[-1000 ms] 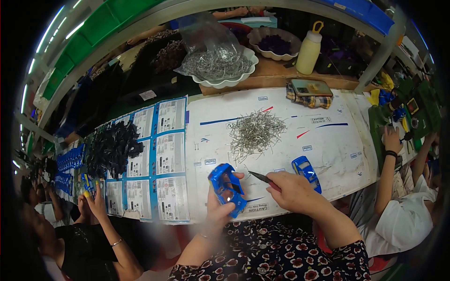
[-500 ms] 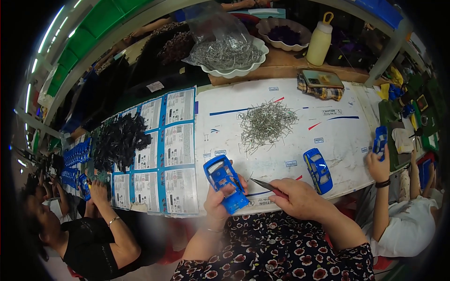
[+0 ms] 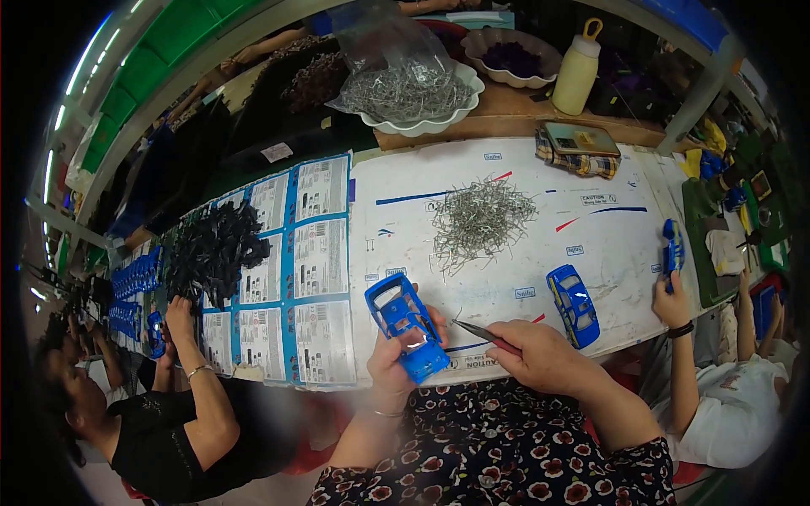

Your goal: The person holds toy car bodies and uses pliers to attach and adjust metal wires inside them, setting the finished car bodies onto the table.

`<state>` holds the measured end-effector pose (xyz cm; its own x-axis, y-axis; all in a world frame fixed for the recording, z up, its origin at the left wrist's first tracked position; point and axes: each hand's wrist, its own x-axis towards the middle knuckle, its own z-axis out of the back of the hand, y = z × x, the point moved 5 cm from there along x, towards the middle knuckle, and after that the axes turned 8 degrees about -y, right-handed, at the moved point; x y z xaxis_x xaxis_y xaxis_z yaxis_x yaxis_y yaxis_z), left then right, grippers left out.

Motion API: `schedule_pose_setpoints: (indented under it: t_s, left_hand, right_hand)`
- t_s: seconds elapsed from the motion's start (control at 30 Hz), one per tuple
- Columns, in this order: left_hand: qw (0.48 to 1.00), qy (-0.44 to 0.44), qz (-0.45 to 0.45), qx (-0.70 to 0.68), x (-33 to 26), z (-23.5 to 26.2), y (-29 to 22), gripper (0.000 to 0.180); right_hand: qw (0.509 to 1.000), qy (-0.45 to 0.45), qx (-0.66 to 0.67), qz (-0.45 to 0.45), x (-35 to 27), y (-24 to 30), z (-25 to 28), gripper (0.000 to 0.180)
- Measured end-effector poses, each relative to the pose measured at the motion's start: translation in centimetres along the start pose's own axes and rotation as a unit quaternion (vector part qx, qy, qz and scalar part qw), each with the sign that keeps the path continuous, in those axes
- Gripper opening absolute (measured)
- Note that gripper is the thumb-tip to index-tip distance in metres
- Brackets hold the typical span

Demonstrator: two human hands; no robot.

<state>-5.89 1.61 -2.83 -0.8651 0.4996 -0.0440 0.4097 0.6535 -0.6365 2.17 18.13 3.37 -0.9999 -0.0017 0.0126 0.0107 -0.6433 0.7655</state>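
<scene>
My left hand (image 3: pixel 395 352) grips a blue toy car body (image 3: pixel 407 327), turned hollow side up, at the near edge of the white table (image 3: pixel 523 253). My right hand (image 3: pixel 547 359) holds thin dark tweezers (image 3: pixel 477 331) whose tip points left, close to the car body. A second blue toy car body (image 3: pixel 573 304) lies on the table just right of my right hand. Farther back sits a loose pile of small metal pins (image 3: pixel 479 217).
A person at the right holds another blue car body (image 3: pixel 672 246). At the left a person reaches toward a heap of black parts (image 3: pixel 213 250) and blue cars (image 3: pixel 135 274). A white bowl of metal pins (image 3: pixel 415 93), a yellow bottle (image 3: pixel 578 72) and a phone (image 3: pixel 580 139) stand at the back.
My left hand has tilted the blue car body slightly, and my right hand with the tweezers has edged closer to it. The person at the right has lowered their arm.
</scene>
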Motion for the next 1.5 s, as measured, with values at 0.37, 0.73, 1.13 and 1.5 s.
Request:
schedule_pose_setpoints:
  t_s: [0.37, 0.73, 1.13, 1.5]
  left_hand:
    - [0.997, -0.046, -0.05, 0.022, 0.3, -0.1, -1.4, 0.079]
    - [0.995, 0.021, -0.045, -0.091, -0.3, 0.0, -1.5, 0.075]
    - [0.997, 0.021, -0.071, 0.02, -0.4, -0.5, -2.3, 0.068]
    - [0.994, 0.028, -0.101, 0.01, -0.8, -0.6, -2.4, 0.089]
  right_hand:
    - [0.999, -0.014, -0.007, 0.042, -0.2, 1.7, -0.3, 0.017]
    - [0.989, -0.045, -0.108, 0.091, -0.2, 3.3, -0.9, 0.018]
    - [0.988, -0.023, -0.13, 0.084, 0.1, 4.0, -1.1, 0.021]
    - [0.978, -0.028, -0.168, 0.123, 0.4, 4.3, -1.2, 0.019]
